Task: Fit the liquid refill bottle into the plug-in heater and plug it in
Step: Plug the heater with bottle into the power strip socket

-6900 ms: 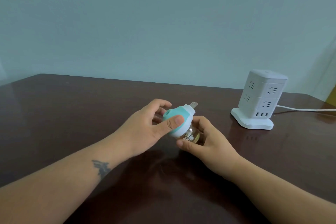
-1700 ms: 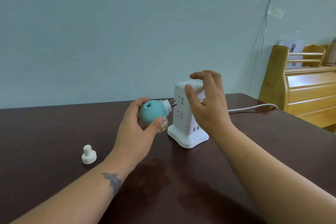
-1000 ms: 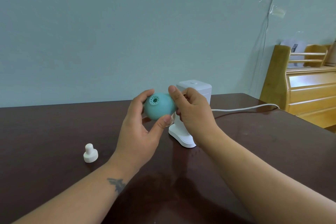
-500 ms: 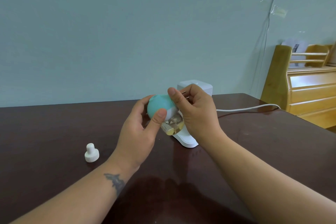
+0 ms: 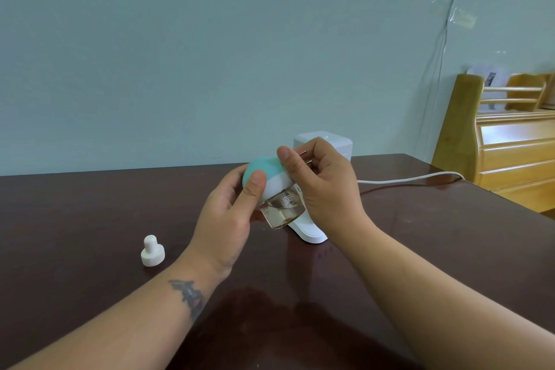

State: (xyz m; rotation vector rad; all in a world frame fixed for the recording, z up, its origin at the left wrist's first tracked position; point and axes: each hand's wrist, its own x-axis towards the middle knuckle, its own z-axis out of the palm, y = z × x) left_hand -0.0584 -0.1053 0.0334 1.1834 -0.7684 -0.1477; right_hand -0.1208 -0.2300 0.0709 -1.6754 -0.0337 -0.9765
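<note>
The teal and white plug-in heater (image 5: pixel 265 173) is held above the dark table, with the clear refill bottle (image 5: pixel 280 209) of pale liquid fitted under it. My left hand (image 5: pixel 231 213) grips the heater from the left, thumb on its teal dome. My right hand (image 5: pixel 321 186) holds its right side, fingers around the two metal prongs (image 5: pixel 306 158), which point right. The white socket tower (image 5: pixel 324 143) stands right behind my right hand, mostly hidden; its base (image 5: pixel 309 230) shows below.
A small white bottle cap (image 5: pixel 152 251) lies on the table (image 5: pixel 90 219) to the left. The tower's white cable (image 5: pixel 405 179) runs to the right across the table. Wooden furniture (image 5: pixel 510 153) stands beyond the table's right edge.
The heater was turned in my hands, from vent facing me to bottle hanging down with prongs pointing right. My right hand moved from the tower's top to the heater's plug side.
</note>
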